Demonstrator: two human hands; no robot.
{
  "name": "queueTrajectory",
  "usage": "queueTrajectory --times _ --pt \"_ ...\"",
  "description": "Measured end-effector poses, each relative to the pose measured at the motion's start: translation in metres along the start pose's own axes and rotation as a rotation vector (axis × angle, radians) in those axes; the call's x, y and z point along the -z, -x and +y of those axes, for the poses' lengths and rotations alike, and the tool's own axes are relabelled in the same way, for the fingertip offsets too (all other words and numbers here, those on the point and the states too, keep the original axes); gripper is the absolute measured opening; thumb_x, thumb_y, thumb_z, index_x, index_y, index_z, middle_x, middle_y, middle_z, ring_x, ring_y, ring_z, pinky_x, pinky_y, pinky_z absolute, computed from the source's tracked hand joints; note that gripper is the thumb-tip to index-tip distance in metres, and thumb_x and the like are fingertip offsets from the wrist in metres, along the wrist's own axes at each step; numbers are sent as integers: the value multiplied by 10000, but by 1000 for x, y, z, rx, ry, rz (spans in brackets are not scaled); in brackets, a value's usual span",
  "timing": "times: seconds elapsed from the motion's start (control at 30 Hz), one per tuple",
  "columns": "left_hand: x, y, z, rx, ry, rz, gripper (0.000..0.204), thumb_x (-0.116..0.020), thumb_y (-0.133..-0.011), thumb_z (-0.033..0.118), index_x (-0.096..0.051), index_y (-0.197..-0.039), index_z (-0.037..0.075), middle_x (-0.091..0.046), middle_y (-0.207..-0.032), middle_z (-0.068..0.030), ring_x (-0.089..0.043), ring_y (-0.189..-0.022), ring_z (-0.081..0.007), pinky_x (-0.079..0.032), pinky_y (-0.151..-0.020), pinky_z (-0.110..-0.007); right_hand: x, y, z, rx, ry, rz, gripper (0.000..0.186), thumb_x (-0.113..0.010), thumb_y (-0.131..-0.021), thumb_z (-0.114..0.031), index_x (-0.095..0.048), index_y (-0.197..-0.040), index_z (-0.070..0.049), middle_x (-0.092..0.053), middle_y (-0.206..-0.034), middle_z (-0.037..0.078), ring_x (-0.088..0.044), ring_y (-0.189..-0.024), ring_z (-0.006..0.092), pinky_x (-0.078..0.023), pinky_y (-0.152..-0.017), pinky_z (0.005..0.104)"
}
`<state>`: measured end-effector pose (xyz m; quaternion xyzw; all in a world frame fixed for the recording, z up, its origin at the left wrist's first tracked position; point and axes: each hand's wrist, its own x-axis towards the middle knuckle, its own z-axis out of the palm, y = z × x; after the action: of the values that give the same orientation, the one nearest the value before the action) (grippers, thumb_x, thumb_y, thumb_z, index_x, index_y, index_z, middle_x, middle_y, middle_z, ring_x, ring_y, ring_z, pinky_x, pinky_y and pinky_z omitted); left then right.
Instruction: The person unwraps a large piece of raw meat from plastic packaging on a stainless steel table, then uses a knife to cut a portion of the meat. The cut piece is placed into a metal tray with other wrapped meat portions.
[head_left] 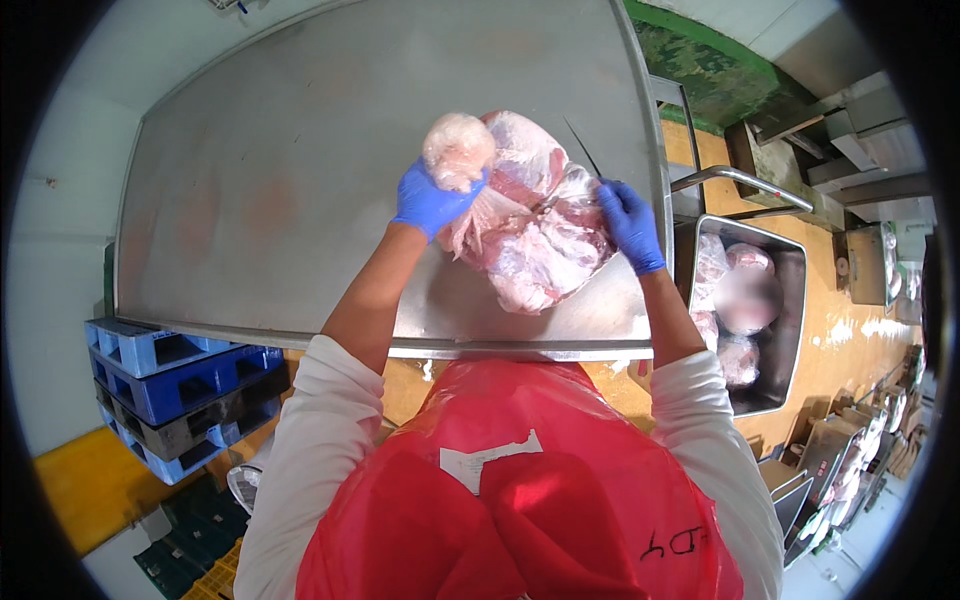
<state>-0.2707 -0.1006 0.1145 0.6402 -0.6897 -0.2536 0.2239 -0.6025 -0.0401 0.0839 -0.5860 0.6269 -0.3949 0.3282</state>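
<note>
A large raw joint of meat (pixel 545 240), pink with white fat and membrane, lies on the steel table (pixel 290 130). My left hand (pixel 435 198), in a blue glove, is closed around the meat just below a pale rounded knob (pixel 458 150) at its upper left. My right hand (pixel 632 225), also blue-gloved, is closed on a knife at the right side of the joint. The thin dark blade of the knife (pixel 582 147) points up and left, past the meat's far right edge; its handle is hidden in my fist.
Right of the table stands a deep metal tub (pixel 790 345) with several pieces of meat, partly blurred, beside a bent metal rail (pixel 745 178). Blue and black pallets (pixel 170 390) are stacked at the left. The table's near edge runs in front of my red apron (pixel 520 400).
</note>
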Motion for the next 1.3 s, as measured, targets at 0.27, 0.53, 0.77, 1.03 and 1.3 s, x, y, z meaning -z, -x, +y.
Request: queueTrajectory --times 0.27,0.53,0.77,1.03,1.3 --pt "-22 -2 -37 -85 -26 -18 535 -637 -901 456 -609 -1311 114 -634 -1332 -113 -576 -1257 -278 -458 -1080 -381 -2 1 142 -96 956 78 579 -660 -880 -417 -539 -1344 -93 -574 -1270 178 -556 -1159 420 -494 -923 523" --pt "-6 8 -20 53 -48 -72 558 -647 -862 526 -650 -1260 136 -677 -1249 -135 -625 -1177 -315 -497 -1023 -404 9 15 106 -319 474 -29 603 -734 -803 -439 -525 -1147 11 -665 -1029 287 -640 -995 475 -505 -860 506" --pt "2 8 -14 130 16 -109 642 -640 -788 610 -672 -1230 146 -686 -1203 -176 -640 -1126 -373 -519 -984 -433 109 98 -18 -107 428 137 268 -634 -959 -217 -595 -1157 -40 -705 -930 199 -702 -838 291 -530 -761 393" --pt "18 4 -14 59 -1 -232 759 -672 -760 684 -641 -1304 156 -659 -1266 -192 -617 -1174 -378 -493 -1021 -426 121 128 -204 241 662 -293 367 -716 -886 -168 -690 -1249 -121 -717 -857 143 -690 -707 234 -523 -662 336" --pt "-11 -14 -39 -19 -24 -149 653 -638 -782 639 -669 -1244 178 -674 -1237 -162 -634 -1134 -372 -519 -977 -422 109 94 -292 298 992 -526 283 -706 -867 -235 -740 -1143 -185 -696 -778 140 -676 -698 334 -528 -629 395"
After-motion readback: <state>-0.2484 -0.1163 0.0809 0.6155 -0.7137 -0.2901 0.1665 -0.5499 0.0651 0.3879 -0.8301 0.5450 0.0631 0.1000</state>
